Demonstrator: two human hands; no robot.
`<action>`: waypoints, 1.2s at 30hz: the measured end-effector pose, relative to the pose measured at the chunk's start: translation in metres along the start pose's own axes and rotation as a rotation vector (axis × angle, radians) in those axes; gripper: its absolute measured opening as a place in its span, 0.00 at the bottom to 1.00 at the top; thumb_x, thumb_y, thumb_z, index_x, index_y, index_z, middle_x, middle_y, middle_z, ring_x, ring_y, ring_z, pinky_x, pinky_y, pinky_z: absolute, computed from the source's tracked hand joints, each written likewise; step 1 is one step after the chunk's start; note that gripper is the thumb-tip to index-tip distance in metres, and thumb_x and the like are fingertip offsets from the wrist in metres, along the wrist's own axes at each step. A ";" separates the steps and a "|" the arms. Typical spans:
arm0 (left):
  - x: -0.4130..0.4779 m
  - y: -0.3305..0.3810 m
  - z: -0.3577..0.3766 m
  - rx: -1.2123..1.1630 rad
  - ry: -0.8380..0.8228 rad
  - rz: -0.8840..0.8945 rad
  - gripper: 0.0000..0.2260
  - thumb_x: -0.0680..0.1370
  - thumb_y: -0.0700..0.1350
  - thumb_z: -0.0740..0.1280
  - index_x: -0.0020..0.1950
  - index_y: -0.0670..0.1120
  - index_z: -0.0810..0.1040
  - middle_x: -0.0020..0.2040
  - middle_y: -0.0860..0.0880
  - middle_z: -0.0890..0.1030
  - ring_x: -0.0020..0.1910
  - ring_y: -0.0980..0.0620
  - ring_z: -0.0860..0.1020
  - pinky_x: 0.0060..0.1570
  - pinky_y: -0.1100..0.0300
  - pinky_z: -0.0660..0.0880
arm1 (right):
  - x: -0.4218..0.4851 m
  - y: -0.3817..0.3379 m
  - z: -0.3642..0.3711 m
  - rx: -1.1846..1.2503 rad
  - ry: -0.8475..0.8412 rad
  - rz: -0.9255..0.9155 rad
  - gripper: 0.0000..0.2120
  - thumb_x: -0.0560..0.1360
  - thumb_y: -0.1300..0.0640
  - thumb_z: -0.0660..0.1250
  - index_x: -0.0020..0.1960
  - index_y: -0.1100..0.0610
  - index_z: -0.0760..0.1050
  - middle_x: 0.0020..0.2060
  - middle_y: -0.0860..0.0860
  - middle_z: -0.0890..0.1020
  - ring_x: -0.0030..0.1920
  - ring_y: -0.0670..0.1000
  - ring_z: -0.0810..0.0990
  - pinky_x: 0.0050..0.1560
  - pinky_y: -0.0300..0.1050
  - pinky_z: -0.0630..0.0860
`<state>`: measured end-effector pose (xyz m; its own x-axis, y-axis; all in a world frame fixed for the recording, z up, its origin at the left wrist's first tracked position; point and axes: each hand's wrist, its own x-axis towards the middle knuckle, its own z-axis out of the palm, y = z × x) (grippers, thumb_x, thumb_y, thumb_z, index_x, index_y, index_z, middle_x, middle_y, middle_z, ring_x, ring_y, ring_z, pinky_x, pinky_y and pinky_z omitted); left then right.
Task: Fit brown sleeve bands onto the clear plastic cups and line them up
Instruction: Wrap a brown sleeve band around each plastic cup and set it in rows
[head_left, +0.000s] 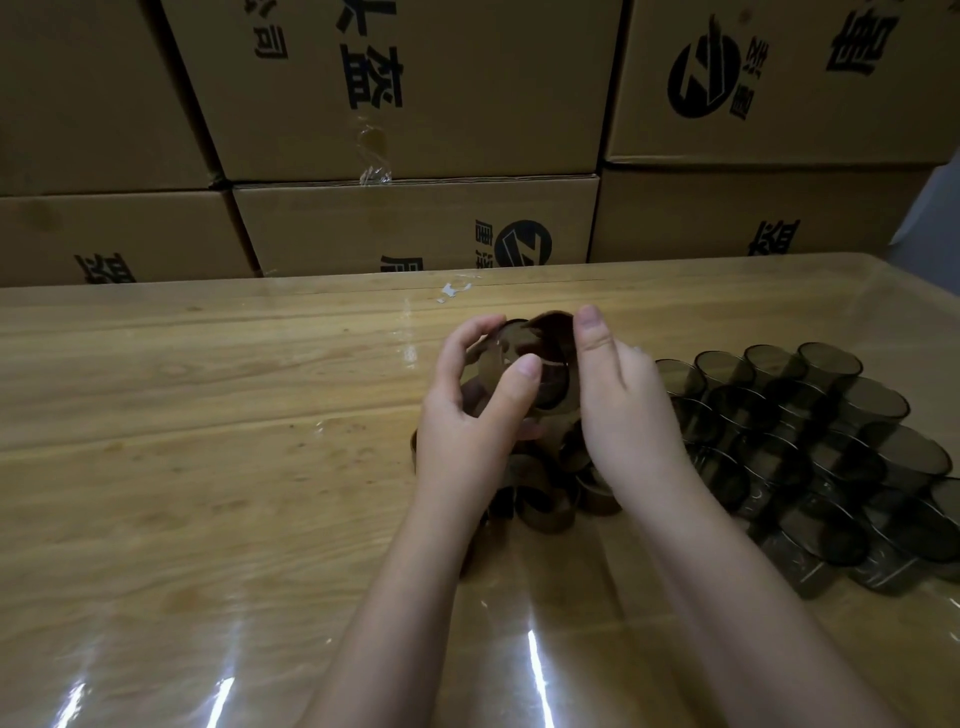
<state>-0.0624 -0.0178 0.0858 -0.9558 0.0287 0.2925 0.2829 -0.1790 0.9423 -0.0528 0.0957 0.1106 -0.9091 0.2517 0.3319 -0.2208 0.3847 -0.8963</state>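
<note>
The sleeve band (551, 336) I see is dark brown, the cup (501, 358) clear, and the lined cups (831, 447) smoky grey. My table (208, 441) is pale yellow wood with grain lines; the boxes (441, 104) are tan with black print.

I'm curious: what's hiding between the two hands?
In the head view, a clear cup and a brown sleeve band are held between the left hand and right hand.

Both hands (470, 410) (621, 410) hold cup (506, 353) and band (553, 332).

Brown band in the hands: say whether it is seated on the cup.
Not seated: the brown band, held by the right hand, sits at the end of the clear cup in the left hand.
</note>
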 end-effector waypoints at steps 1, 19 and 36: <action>0.000 0.000 0.001 0.003 0.003 0.003 0.18 0.65 0.60 0.69 0.54 0.64 0.77 0.55 0.51 0.80 0.51 0.51 0.82 0.38 0.55 0.81 | 0.000 0.001 0.000 0.006 0.013 0.005 0.25 0.81 0.42 0.49 0.33 0.51 0.72 0.24 0.38 0.77 0.29 0.36 0.75 0.28 0.28 0.67; -0.005 0.002 0.012 0.203 0.018 0.078 0.20 0.66 0.63 0.68 0.58 0.66 0.72 0.63 0.50 0.73 0.60 0.48 0.77 0.52 0.43 0.79 | 0.009 0.010 -0.002 0.020 0.057 0.147 0.23 0.79 0.36 0.47 0.37 0.45 0.74 0.32 0.42 0.80 0.37 0.38 0.78 0.36 0.37 0.70; -0.009 -0.004 0.017 0.270 -0.030 0.211 0.17 0.68 0.60 0.67 0.56 0.67 0.71 0.60 0.53 0.74 0.56 0.64 0.76 0.48 0.74 0.73 | 0.014 0.012 -0.015 0.135 0.065 0.187 0.21 0.82 0.43 0.53 0.40 0.49 0.79 0.32 0.42 0.84 0.37 0.40 0.82 0.36 0.36 0.76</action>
<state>-0.0533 -0.0010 0.0821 -0.8725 0.0486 0.4861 0.4885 0.0823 0.8687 -0.0629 0.1168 0.1090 -0.9149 0.3658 0.1710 -0.1000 0.2049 -0.9737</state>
